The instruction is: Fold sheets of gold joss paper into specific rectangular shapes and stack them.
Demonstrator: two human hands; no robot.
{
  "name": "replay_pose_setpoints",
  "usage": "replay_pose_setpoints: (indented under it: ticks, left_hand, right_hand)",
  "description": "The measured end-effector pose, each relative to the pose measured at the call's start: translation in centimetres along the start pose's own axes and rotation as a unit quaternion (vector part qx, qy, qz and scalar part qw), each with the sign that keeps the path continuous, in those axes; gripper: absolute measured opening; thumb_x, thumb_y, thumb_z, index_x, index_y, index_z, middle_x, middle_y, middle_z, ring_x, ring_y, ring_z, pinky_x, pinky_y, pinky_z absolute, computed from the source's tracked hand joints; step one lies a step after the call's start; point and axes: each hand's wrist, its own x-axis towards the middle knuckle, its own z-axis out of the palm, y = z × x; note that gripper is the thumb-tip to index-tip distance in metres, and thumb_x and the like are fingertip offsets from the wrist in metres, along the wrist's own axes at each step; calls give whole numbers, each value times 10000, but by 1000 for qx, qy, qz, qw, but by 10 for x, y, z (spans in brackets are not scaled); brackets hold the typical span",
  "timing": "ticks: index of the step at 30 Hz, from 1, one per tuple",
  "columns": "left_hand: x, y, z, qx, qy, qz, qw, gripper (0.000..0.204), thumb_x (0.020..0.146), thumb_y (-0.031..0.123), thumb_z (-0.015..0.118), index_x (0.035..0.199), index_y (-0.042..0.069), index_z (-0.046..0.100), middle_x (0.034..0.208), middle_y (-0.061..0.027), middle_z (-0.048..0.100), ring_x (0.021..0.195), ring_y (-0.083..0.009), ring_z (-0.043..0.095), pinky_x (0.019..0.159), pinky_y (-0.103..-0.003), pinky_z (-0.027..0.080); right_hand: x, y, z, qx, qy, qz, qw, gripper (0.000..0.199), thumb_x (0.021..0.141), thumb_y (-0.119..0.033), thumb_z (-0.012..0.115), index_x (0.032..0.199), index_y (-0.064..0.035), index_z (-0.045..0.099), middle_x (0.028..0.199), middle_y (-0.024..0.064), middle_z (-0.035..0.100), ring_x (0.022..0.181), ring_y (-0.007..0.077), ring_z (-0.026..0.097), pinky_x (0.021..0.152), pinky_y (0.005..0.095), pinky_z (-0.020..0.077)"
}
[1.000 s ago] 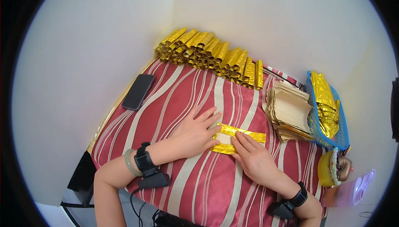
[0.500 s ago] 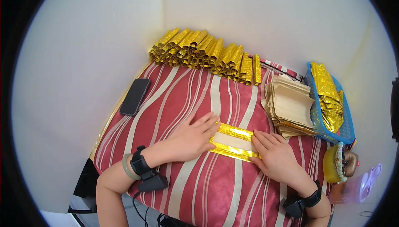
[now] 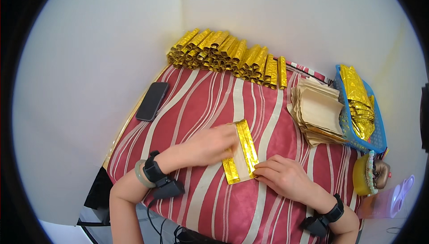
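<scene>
A sheet of gold foil paper (image 3: 248, 145) lies in front of me, its two gold edges folded in along a pale middle strip. It is turned at a slant, its long sides running away from me. My left hand (image 3: 206, 145) is over its left edge and hides part of it; those fingers are smeared by motion. At the near right corner, my right hand (image 3: 286, 179) pinches the paper's gold edge between thumb and fingers. Dark straps circle both wrists, and a pale green bangle (image 3: 143, 175) sits on my left arm.
Rolled gold paper tubes (image 3: 223, 54) are piled along the back. To the right are a stack of tan paper sheets (image 3: 319, 110), a blue basket (image 3: 380, 132) with gold foil, a yellow container (image 3: 361, 177) and a purple cup (image 3: 389, 201). A phone (image 3: 152, 101) lies left on the striped cloth (image 3: 196, 110).
The foil paper has turned from lying crosswise to a slant lengthwise. My right hand went from resting flat on its right end to pinching its near corner. My left fingers have drawn in.
</scene>
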Motion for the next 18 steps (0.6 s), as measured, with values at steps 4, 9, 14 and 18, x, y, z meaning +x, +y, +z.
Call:
replay_pose_setpoints:
  ticks: [4,9,14,18]
  left_hand:
    - [1,23,-3,-79,-116,-15,990,191,806,212,712,891,72,613,924,-65,567,896,-261,567,737,-369,487]
    - [-2,25,-1,-76,-124,12,989,222,800,256,729,859,67,628,881,-52,575,875,-233,553,744,-352,478]
    - [-4,38,-4,-19,-122,-10,992,228,785,273,734,835,75,631,850,-59,607,907,-235,574,749,-369,486]
    - [-5,39,-5,-42,-133,-42,989,215,791,242,733,867,71,627,843,-67,598,882,-244,569,735,-366,475]
  right_hand:
    - [-1,2,-1,-8,-7,-12,1000,156,773,-101,686,911,-47,636,880,52,622,808,220,594,686,322,512]
    - [2,1,1,-17,-4,-9,1000,129,789,-93,654,901,-52,604,828,53,564,768,224,569,655,329,498]
    - [6,1,6,-17,-11,27,999,160,788,-106,670,911,-52,583,816,62,533,760,236,552,652,334,490]
    - [8,2,8,-8,-18,43,999,164,793,-97,674,919,-51,581,831,69,543,779,241,563,664,340,493]
